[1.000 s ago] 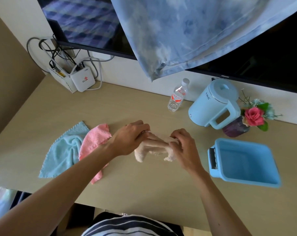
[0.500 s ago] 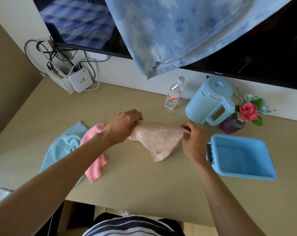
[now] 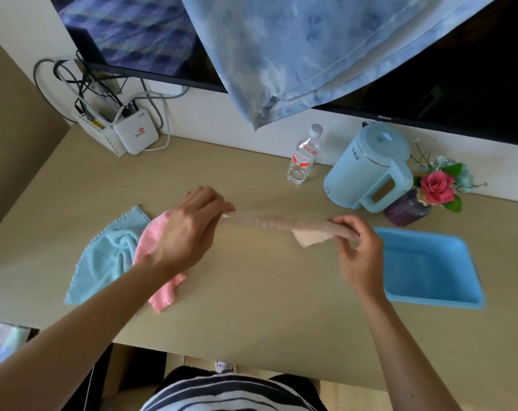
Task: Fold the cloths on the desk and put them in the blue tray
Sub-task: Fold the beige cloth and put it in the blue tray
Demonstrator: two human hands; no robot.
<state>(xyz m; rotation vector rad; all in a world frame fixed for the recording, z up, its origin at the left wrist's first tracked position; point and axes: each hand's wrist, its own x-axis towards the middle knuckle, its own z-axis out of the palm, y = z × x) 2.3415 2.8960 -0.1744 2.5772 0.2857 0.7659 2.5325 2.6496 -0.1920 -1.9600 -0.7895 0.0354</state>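
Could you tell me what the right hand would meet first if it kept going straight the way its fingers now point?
The right hand grips one end of the beige cloth, with its fingers pointing up and left along it. Going straight on, it would probably meet the left hand holding the other end first, though depth is unclear.

A pale wooden desk [image 3: 251,292] stands against a white wall [image 3: 210,114], with a dark television screen [image 3: 459,69] mounted above the desk and brown flooring [image 3: 20,143] left of it.
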